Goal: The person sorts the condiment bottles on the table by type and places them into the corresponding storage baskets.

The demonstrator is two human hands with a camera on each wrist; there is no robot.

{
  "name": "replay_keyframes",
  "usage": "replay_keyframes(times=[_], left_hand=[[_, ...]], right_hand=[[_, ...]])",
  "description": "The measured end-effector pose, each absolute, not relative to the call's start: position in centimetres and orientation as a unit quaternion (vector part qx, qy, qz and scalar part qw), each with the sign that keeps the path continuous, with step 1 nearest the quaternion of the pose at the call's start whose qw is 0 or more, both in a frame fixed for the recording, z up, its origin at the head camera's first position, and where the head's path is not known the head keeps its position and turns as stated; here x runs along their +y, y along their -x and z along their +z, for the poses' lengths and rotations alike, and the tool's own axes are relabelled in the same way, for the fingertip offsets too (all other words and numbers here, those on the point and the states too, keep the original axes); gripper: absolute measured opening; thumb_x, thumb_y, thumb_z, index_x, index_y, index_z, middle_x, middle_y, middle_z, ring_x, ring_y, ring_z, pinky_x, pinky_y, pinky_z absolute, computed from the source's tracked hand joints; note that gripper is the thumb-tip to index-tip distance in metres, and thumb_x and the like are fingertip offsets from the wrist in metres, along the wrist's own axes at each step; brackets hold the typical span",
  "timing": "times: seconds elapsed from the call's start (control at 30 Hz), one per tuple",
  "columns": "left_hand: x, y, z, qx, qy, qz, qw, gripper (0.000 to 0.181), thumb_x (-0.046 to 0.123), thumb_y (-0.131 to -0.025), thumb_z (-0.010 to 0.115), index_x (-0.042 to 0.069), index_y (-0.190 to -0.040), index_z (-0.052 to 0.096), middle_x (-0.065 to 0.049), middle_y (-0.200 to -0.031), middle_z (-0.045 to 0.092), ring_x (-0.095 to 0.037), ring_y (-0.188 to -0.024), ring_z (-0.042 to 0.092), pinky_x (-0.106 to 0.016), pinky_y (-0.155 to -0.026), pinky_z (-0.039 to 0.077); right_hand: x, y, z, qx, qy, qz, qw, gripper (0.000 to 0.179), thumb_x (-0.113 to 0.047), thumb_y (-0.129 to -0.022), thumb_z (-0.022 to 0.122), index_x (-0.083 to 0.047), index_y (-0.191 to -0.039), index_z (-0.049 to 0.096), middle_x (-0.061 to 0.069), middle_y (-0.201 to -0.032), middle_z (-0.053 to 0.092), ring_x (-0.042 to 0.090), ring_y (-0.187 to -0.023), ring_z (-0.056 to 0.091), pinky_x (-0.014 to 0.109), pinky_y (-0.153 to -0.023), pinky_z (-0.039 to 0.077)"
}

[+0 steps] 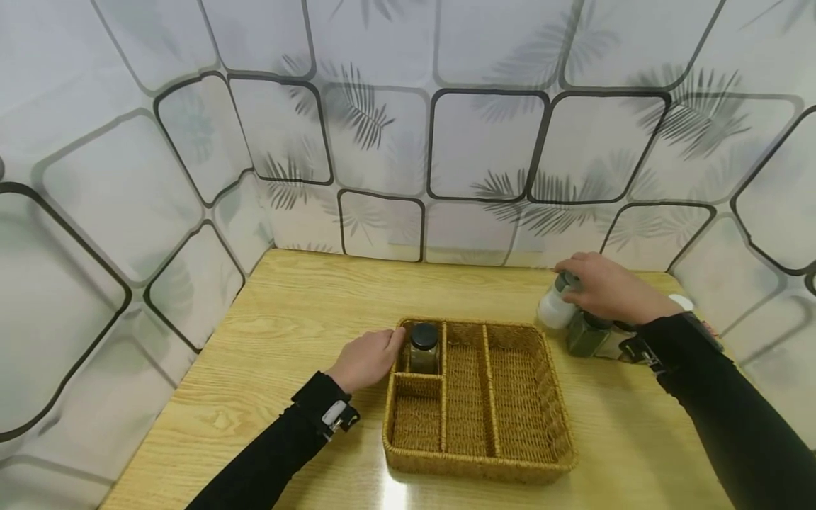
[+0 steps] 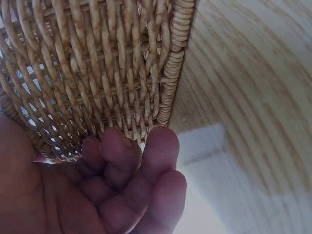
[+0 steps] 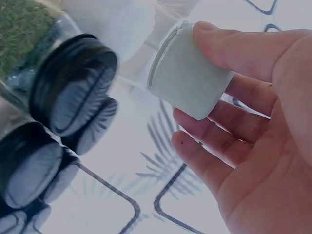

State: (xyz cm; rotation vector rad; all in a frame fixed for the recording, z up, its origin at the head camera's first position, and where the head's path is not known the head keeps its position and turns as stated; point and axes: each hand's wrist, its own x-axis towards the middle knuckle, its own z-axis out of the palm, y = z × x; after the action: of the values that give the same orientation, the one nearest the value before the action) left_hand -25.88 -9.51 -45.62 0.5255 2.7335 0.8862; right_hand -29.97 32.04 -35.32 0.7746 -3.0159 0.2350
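A divided wicker basket [image 1: 468, 464] lies on the table. My left hand [image 1: 366, 360] grips its left side near the back corner, thumb at the rim; the left wrist view shows its curled fingers [image 2: 161, 151] close against the woven wall [image 2: 92, 63]. In the back left compartment stands a black-lidded spice jar [image 1: 423, 348]. To the right of the basket, my right hand [image 1: 605, 287] holds a jar of white contents [image 1: 553, 312] by its pale grey-green lid [image 3: 190, 73], between thumb and fingers.
Several spice jars stand right of the basket, among them a black-lidded jar of green flakes [image 1: 583, 336], partly hidden by the right arm. A white lid [image 1: 681, 302] shows behind that arm. Patterned curtain [image 1: 491, 149] borders the wooden table [image 1: 306, 304] at the back and sides.
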Motion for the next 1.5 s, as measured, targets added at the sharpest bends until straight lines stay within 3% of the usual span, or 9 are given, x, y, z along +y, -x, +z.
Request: replay_keyframes(times=[0.2, 0.8, 1.07, 1.5], left_hand=[[-9.5, 25.7, -45.5, 0.929, -0.177, 0.304, 0.112, 0.056, 0.045, -0.112, 0.02, 0.017, -0.07, 0.046, 0.001, -0.059, 0.033, -0.016, -0.053, 0.028, -0.033, -0.061, 0.032], [-9.4, 25.9, -45.5, 0.933, -0.178, 0.294, 0.104, 0.056, 0.043, -0.112, 0.021, 0.016, -0.071, 0.047, 0.001, -0.06, 0.035, -0.016, -0.052, 0.032, -0.033, -0.061, 0.034], [-9.3, 25.9, -45.3, 0.935, -0.174, 0.288, 0.11, 0.056, 0.044, -0.112, 0.02, 0.017, -0.071, 0.047, 0.001, -0.06, 0.036, -0.016, -0.052, 0.033, -0.035, -0.065, 0.037], [-9.4, 25.8, -45.4, 0.934, -0.173, 0.295, 0.106, 0.057, 0.045, -0.112, 0.02, 0.017, -0.07, 0.046, 0.001, -0.06, 0.035, -0.016, -0.052, 0.031, -0.033, -0.062, 0.034]], right_hand=[[31.3, 29.6, -34.0, -0.964, -0.256, 0.072, 0.016, 0.043, -0.011, -0.09, 0.077, -0.001, -0.129, 0.062, 0.016, -0.114, 0.063, 0.028, -0.098, 0.061, 0.043, -0.078, 0.052], [28.8, 27.1, -30.0, -0.959, -0.273, 0.055, 0.041, 0.047, -0.012, -0.087, 0.08, -0.003, -0.13, 0.062, 0.014, -0.119, 0.063, 0.029, -0.104, 0.059, 0.043, -0.08, 0.053], [26.4, 25.3, -28.2, -0.95, -0.301, 0.059, 0.06, 0.046, -0.012, -0.085, 0.082, -0.004, -0.127, 0.064, 0.012, -0.12, 0.064, 0.03, -0.11, 0.059, 0.047, -0.087, 0.053], [22.9, 23.1, -26.8, -0.927, -0.366, 0.057, 0.062, 0.047, -0.015, -0.085, 0.083, -0.005, -0.127, 0.063, 0.01, -0.12, 0.063, 0.025, -0.108, 0.059, 0.043, -0.085, 0.053]])
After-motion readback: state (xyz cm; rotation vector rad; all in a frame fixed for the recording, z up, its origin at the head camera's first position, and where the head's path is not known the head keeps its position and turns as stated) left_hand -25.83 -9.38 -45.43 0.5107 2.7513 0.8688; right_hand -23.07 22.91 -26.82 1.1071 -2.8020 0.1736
